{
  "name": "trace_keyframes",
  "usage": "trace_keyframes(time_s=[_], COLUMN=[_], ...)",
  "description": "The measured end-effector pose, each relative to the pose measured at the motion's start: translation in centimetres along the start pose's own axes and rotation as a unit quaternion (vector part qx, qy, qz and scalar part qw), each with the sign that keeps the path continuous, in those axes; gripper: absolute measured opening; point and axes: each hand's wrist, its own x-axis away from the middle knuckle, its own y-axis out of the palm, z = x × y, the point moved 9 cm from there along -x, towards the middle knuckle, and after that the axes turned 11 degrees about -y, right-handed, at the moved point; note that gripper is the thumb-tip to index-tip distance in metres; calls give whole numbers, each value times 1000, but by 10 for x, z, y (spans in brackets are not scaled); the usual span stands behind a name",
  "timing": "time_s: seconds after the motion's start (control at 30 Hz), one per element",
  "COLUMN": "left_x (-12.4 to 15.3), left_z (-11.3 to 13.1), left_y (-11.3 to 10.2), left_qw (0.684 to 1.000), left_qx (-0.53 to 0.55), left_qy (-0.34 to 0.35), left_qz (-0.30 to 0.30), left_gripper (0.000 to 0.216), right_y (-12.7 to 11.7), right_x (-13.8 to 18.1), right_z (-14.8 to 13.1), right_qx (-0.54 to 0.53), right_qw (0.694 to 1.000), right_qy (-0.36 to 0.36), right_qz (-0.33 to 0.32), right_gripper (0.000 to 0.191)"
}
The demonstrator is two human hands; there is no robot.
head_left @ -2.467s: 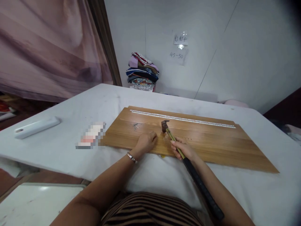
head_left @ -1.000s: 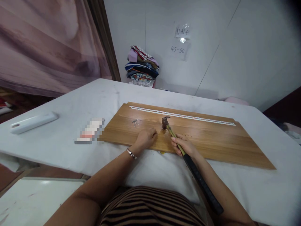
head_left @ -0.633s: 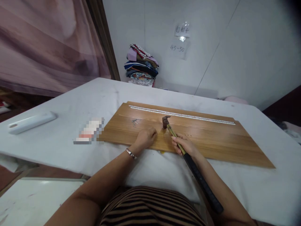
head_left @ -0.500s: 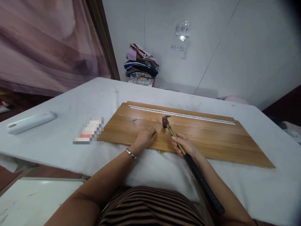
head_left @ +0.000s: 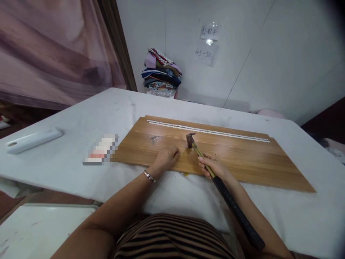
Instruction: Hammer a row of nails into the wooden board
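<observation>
A long wooden board (head_left: 242, 162) lies on a white-covered table (head_left: 81, 122). My right hand (head_left: 214, 167) is closed round the yellow shaft of a hammer (head_left: 231, 207), high up near its head. The dark hammer head (head_left: 190, 139) rests on or just above the board. My left hand (head_left: 167, 158) sits on the board just left of the head, fingers curled in; what they pinch, if anything, is hidden. A few loose nails (head_left: 154, 139) lie on the board to the left. A pale strip (head_left: 210, 131) runs along the board's far edge.
A white oblong object (head_left: 33, 140) lies at the table's left. A blurred small item (head_left: 101, 154) sits beside the board. A pile of folded cloth (head_left: 161, 73) is stacked against the far wall, with paper notes (head_left: 208, 32) above. A curtain (head_left: 54, 54) hangs at left.
The hammer head has dipped and risen slightly over the same spot on the board. Both hands have stayed in place; the view has shifted a little.
</observation>
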Motion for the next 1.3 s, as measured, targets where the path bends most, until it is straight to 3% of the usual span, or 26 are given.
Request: trace_keyframes(time_s=[0.2,0.5,0.83,1.13,1.3], left_x=[0,1,3,9,10], left_z=[0,0,2,15,12], left_y=[1,2,7,5,5], left_qw=[1000,1000,999,994,995], left_qx=[4,8,-12,-30,4], left_qy=[5,4,18,73,90], left_qz=[-3,-15,-38,-82,-51], left_gripper=[21,18,19,26,28], right_y=[-4,4,-13,-20,-7], right_x=[0,0,-1,-1,2], right_z=[-4,-5,-8,1,7], right_qx=[-23,-68,-212,-215,-188], right_qw=[999,997,975,975,981], right_qy=[-6,-18,-25,-6,8], right_qz=[31,19,60,62,36], right_gripper=[43,44,48,47,46])
